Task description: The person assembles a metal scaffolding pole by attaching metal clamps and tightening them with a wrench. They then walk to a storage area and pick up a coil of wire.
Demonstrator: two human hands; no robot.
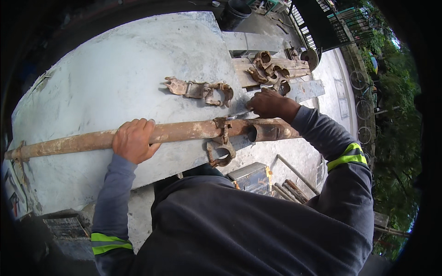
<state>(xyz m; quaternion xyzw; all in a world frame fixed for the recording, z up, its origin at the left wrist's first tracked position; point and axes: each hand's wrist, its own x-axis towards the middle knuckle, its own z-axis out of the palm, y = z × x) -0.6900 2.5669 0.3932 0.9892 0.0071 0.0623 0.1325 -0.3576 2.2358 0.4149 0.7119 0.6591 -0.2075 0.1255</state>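
A long rusty steel pipe [184, 131] lies across the pale tabletop [110, 83]. My left hand [133, 140] is closed over its middle, the thumb on the near side. Around the pipe, further right, sits a rusty scaffold clamp [224, 138], its second ring hanging toward me past the table edge. My right hand [270, 103] is closed on a silver wrench [238, 115], whose far end meets the clamp's bolt at the top of the pipe. Beyond the pipe, another scaffold clamp [202, 90] lies opened out. At the pipe's left end, another rusty fitting [19, 158] is attached.
Several rusty clamps [271, 69] are piled on wooden planks [294, 68] at the far right. A black bucket [235, 14] stands behind the table. Below the near edge are a metal box [252, 177] and several loose pipes [291, 189]. Bicycles [363, 110] stand by greenery at right.
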